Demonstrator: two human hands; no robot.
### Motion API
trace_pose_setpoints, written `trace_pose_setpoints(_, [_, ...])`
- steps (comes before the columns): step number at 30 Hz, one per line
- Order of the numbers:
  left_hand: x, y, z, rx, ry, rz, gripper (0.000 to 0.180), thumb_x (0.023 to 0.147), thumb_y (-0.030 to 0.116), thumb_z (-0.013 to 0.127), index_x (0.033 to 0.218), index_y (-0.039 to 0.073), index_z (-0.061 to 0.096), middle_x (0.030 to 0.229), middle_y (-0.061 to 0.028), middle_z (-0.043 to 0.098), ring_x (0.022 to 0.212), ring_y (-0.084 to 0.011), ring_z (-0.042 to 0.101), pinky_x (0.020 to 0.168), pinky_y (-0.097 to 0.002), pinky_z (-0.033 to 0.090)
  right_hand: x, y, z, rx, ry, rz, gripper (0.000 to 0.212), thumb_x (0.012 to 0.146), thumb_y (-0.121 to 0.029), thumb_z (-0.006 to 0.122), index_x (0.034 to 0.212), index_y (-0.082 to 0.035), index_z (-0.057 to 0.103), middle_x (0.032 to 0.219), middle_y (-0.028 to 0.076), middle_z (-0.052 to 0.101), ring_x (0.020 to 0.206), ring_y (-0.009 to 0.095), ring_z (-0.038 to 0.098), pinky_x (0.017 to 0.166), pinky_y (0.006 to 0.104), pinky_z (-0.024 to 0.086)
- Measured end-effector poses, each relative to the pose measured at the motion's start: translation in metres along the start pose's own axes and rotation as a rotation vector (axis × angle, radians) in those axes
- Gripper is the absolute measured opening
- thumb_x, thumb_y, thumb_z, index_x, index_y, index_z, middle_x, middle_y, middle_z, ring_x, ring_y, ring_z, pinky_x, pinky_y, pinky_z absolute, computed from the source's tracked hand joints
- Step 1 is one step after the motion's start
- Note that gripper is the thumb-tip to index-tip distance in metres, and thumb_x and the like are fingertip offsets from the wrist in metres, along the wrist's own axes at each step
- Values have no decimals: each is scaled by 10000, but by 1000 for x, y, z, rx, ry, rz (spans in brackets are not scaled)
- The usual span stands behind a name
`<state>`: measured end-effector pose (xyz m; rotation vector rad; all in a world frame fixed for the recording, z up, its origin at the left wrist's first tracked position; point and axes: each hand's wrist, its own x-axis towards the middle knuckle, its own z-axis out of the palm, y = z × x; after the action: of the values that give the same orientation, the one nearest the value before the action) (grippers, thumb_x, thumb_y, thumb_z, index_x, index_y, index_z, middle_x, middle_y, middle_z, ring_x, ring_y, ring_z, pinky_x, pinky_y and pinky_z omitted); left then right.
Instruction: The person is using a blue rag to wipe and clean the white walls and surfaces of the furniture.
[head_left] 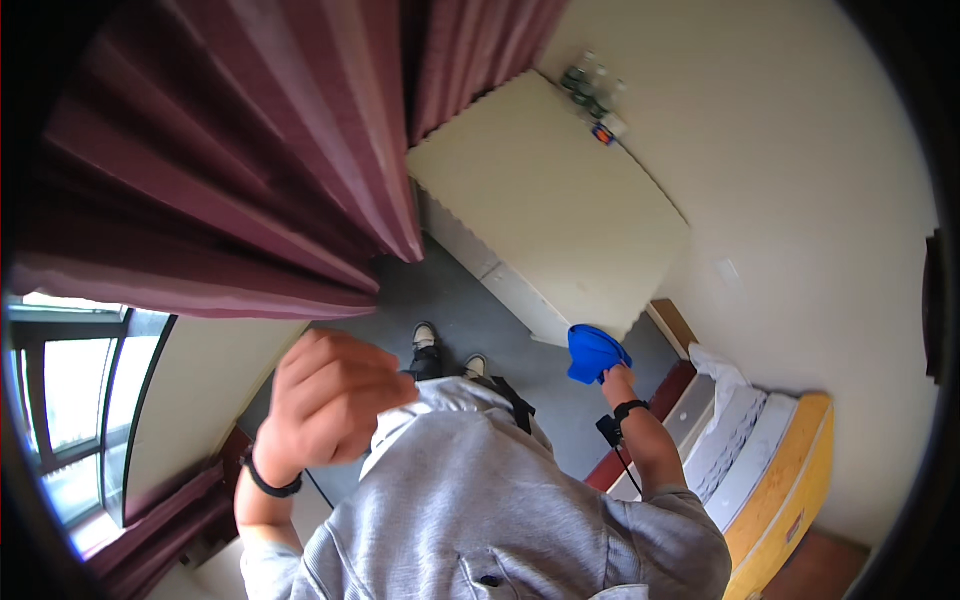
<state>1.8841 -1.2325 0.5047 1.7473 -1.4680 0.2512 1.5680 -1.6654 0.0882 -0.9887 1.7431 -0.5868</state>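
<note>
A blue cap (594, 352) hangs from my right hand (618, 380), whose fingers are closed on its edge. It is held out to the right, beside the near corner of the pale covered table. My left hand (335, 395) is raised close in front of my body on the left. Its fingers are curled in and slightly blurred, and nothing shows sticking out of them. The palm is turned away from view. Each wrist has a black band, and a small black device (609, 431) with a cable is beside the right one.
A table with a pale cover (550, 190) stands ahead, with several bottles (590, 88) at its far edge. Purple curtains (250, 140) hang at the left, near a window (75, 390). At the right lies a mattress (775, 490). Grey floor (455, 295) surrounds my feet.
</note>
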Motion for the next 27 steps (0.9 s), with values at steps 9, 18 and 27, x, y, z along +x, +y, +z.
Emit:
trace_pose_setpoints(9, [79, 148, 19, 81, 79, 510, 127, 827, 111, 587, 748, 90, 684, 890, -24, 709, 766, -141, 627, 688, -208, 524, 4, 70, -115, 56, 69, 126, 310, 926, -82, 543, 1219, -114, 637, 1173, 118, 586, 1006, 262, 630, 723, 300, 613])
trace_pose_setpoints(18, [52, 174, 18, 369, 391, 818, 213, 833, 36, 561, 658, 59, 679, 736, -16, 717, 695, -92, 610, 668, -186, 492, -37, 69, -8, 24, -180, 159, 303, 925, -33, 571, 1225, -30, 616, 1197, 125, 592, 1021, 251, 638, 780, 337, 632])
trace_pose_setpoints(27, [11, 124, -50, -281, 325, 1275, 271, 862, 19, 473, 700, 82, 681, 789, 19, 712, 816, -98, 660, 803, -235, 484, -130, 0, 143, -78, -550, -88, 257, 948, -29, 571, 1198, -8, 626, 1086, 117, 629, 935, 195, 638, 759, 308, 617])
